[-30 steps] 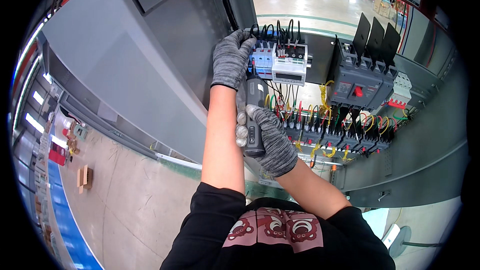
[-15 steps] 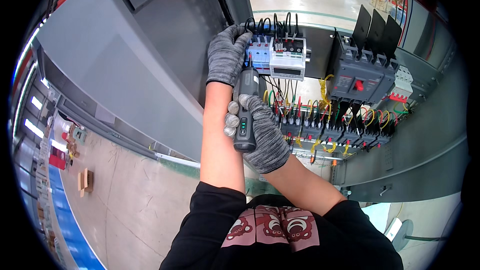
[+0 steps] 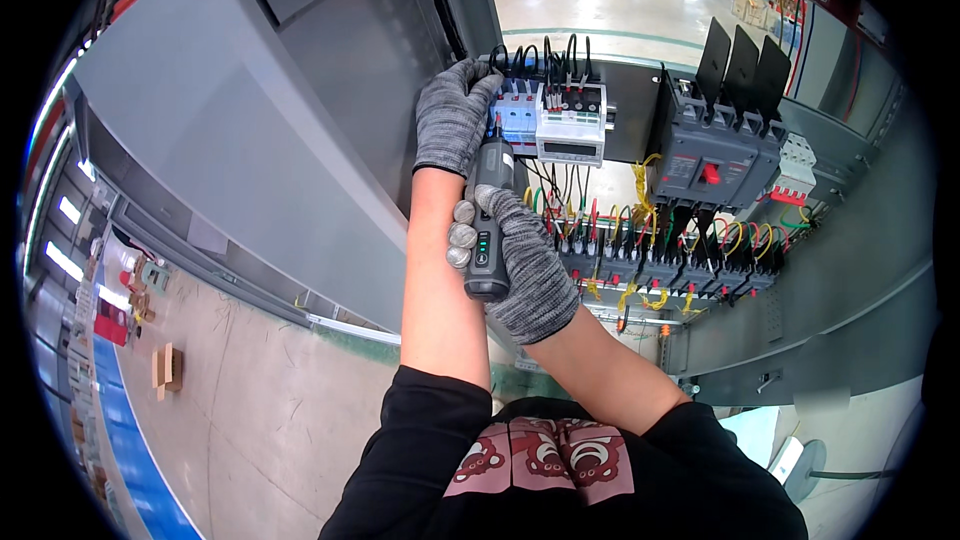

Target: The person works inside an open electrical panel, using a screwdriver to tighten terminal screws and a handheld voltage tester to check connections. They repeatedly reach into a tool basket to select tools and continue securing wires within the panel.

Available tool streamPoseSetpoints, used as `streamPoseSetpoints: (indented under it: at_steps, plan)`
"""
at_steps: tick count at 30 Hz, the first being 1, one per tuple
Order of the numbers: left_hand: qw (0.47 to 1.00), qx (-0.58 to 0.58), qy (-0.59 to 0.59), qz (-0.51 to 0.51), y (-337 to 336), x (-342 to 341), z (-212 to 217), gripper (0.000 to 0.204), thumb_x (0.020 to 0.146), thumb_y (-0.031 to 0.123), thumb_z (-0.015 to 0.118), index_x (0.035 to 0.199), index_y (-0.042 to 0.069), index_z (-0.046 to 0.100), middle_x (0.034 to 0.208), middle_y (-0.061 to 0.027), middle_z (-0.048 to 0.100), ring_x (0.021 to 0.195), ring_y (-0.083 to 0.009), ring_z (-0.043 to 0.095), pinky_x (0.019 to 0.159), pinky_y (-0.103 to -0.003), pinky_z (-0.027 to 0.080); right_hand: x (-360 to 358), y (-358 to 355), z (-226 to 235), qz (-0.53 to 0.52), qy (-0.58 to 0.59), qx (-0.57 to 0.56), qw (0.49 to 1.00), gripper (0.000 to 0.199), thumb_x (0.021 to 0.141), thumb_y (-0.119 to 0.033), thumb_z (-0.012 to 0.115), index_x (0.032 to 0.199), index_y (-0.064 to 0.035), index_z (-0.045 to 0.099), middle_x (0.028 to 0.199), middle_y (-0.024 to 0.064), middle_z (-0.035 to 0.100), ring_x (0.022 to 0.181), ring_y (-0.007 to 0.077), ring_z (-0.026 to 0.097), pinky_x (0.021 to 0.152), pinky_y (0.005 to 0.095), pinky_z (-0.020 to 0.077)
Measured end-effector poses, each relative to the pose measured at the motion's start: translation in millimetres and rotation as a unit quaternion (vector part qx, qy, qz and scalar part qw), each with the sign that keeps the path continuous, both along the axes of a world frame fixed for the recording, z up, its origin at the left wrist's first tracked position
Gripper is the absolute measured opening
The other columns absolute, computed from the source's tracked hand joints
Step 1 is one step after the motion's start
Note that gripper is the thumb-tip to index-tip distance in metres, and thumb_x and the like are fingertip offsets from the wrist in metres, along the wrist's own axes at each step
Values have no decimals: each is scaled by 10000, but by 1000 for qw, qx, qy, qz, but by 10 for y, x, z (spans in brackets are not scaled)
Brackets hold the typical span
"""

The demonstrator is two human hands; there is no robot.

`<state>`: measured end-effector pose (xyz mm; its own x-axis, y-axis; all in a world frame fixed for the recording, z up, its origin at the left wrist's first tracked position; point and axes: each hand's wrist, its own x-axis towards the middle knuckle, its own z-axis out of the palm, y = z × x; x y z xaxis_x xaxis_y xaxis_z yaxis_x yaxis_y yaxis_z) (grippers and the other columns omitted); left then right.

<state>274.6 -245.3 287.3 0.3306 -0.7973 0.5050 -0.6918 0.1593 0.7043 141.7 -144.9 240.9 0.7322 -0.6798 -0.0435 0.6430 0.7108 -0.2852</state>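
Note:
In a grey-and-black knit glove with pale coated fingers, my right hand [image 3: 525, 265] wraps around a dark grey cordless screwdriver [image 3: 490, 220] with small green lights. The tool stands upright, its bit up against the leftmost unit of a row of blue-and-white circuit breakers [image 3: 516, 120]. My left hand [image 3: 452, 118], gloved alike, is closed at that row's upper left end, beside looped black wires [image 3: 522, 58]; what its fingertips pinch is hidden. A white meter with a dark display [image 3: 571, 140] sits right of the breakers on the same rail.
A large grey breaker with a red switch [image 3: 709, 173] and tall black plates stands to the right. Below runs a row of smaller breakers [image 3: 650, 270] with colored wires. The cabinet's grey side panel [image 3: 250, 120] rises at left. A cardboard box [image 3: 168, 370] lies on the floor.
The view has shifted slightly, so the cabinet parts appear a little further left. Both hands and the screwdriver keep practically the same place against the breakers.

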Motion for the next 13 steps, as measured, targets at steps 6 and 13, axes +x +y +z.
streamPoseSetpoints:
  at_steps: [6, 13]
  plan:
    - [1000, 0, -18, 20, 80, -55, 15, 258, 841, 197, 659, 1012, 2, 660, 899, -96, 696, 838, -152, 631, 806, -281, 473, -31, 22, 13, 2, 11, -24, 1000, 83, 942, -158, 503, 936, -75, 504, 760, 35, 558, 592, 142, 545, 507, 278, 484]
    - [994, 3, 80, -71, 396, -210, 213, 365, 851, 240, 613, 1133, 11, 640, 1103, -143, 660, 1012, -225, 609, 898, -327, 452, 182, -9, -369, -1, -76, -170, 982, 131, 949, -210, 494, 850, -145, 548, 667, -1, 577, 499, 117, 537, 405, 238, 413]
